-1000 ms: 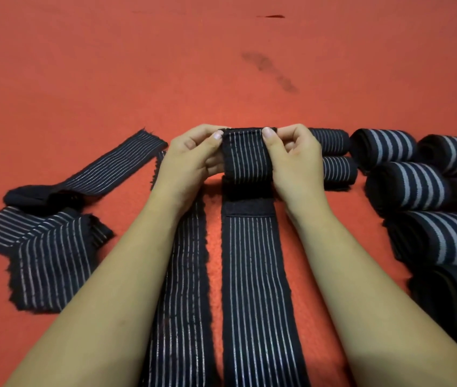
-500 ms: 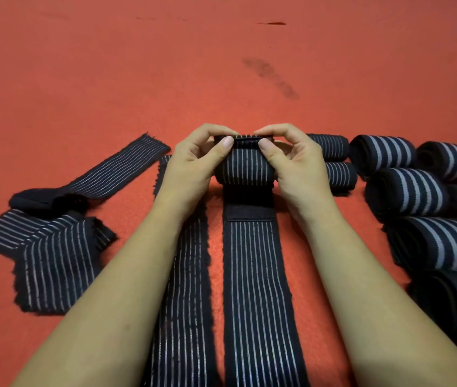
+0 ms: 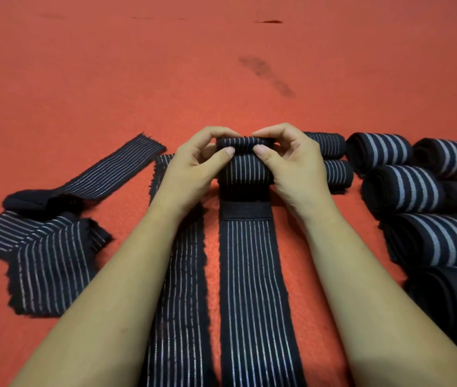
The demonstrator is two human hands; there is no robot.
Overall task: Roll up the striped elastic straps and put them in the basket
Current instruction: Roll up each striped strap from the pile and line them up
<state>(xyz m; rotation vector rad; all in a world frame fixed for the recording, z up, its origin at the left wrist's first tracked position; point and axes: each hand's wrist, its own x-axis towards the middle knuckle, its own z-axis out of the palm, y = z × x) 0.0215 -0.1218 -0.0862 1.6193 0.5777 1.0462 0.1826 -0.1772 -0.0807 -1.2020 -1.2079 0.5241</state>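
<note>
A black strap with thin white stripes (image 3: 255, 289) lies flat on the red surface and runs toward me. Its far end is wound into a small roll (image 3: 245, 169). My left hand (image 3: 194, 169) pinches the roll's left side and my right hand (image 3: 294, 166) pinches its right side, thumbs in front and fingers curled over the top. A plain black patch (image 3: 245, 209) crosses the strap just below the roll. No basket is in view.
A second flat strap (image 3: 180, 303) lies under my left forearm. More loose straps (image 3: 51, 255) are heaped at the left. Several finished rolls (image 3: 406, 188) sit at the right, two of them (image 3: 333, 160) close behind my right hand. Red surface (image 3: 221, 79) stretches beyond.
The folded far end has been turned over toward me into a thicker roll. Both hands have shifted their fingers round it and stayed in the same place.
</note>
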